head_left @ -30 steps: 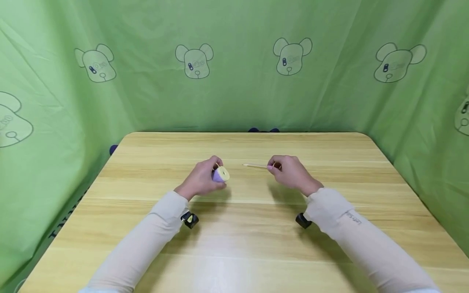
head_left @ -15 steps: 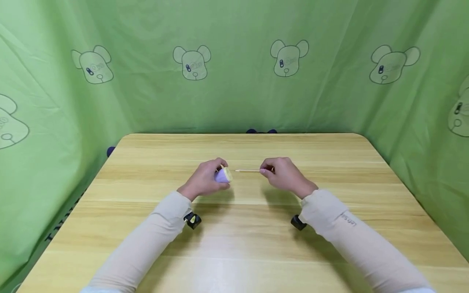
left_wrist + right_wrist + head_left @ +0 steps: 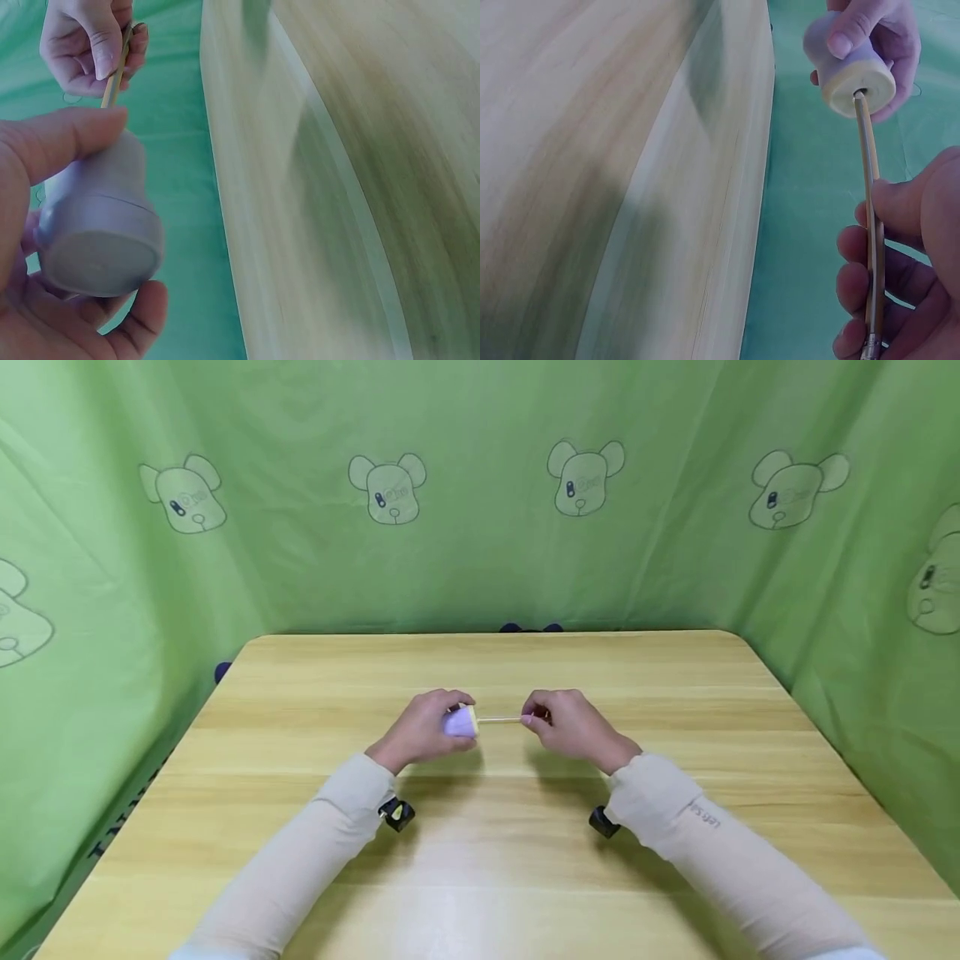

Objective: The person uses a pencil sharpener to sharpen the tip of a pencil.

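Note:
My left hand point(image 3: 420, 728) grips a pencil sharpener point(image 3: 459, 722) with a purple body and a cream end face, held above the table. In the left wrist view the sharpener's rounded base point(image 3: 101, 255) faces the camera, between thumb and fingers. Opposite it, my right hand point(image 3: 573, 727) pinches a slim pencil point(image 3: 498, 720) with thumb and fingertips. The pencil lies nearly level and points left. In the right wrist view its front end is at the hole in the cream face point(image 3: 847, 94); how deep it sits is hidden. A metal ferrule point(image 3: 871, 346) shows near its back end.
Under both hands is a wood-grain table point(image 3: 480, 843) with rounded far corners. A green curtain point(image 3: 480, 568) printed with bear heads surrounds it at the back and sides. Small black wrist cameras point(image 3: 397, 815) hang below the sleeves.
The right hand has brought the pencil leftward, so its tip has gone from apart to the sharpener's hole. The left hand has shifted slightly right and turned the sharpener's face toward the pencil.

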Motion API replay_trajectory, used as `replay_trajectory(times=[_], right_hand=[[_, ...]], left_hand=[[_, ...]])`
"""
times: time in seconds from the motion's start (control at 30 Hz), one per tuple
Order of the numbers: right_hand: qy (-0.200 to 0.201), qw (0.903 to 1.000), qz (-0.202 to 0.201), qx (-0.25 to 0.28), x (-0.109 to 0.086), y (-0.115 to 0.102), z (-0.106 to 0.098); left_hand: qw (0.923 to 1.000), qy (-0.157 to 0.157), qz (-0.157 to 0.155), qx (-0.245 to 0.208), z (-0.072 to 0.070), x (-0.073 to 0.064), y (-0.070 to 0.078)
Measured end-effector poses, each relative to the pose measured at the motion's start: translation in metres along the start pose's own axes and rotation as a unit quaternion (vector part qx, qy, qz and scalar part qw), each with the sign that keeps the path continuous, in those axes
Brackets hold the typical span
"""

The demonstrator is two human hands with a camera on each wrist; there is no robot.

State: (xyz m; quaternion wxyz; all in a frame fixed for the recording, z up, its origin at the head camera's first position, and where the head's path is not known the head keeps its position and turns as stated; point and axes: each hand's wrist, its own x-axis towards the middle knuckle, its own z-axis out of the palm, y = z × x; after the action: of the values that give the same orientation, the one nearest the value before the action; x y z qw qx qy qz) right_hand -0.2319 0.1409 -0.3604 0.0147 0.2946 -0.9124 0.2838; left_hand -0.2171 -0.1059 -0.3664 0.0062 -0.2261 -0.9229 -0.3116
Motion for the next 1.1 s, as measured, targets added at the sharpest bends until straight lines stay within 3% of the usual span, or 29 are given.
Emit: replay_trajectory(times=[0.23, 0.47, 0.9, 1.1], right_hand=[[0.006, 0.9998, -0.017, -0.005, 0.0, -0.001, 0.0], [0.02, 0.9984, -0.04, -0.034, 0.0, 0.007, 0.0], [0.04, 0.9986, -0.034, -0.002, -0.006, 0.018, 0.007], [0.053, 0.9968, -0.059, 0.005, -0.01, 0.026, 0.007]], left_hand=[[0.9996, -0.004, 0.025, 0.012, 0.0, 0.003, 0.001], [0.9996, -0.014, 0.021, 0.013, 0.001, 0.006, 0.002], [0.9996, -0.024, 0.009, 0.014, -0.002, 0.004, 0.002], [0.9993, -0.021, 0.031, 0.005, 0.0, 0.004, -0.001]])
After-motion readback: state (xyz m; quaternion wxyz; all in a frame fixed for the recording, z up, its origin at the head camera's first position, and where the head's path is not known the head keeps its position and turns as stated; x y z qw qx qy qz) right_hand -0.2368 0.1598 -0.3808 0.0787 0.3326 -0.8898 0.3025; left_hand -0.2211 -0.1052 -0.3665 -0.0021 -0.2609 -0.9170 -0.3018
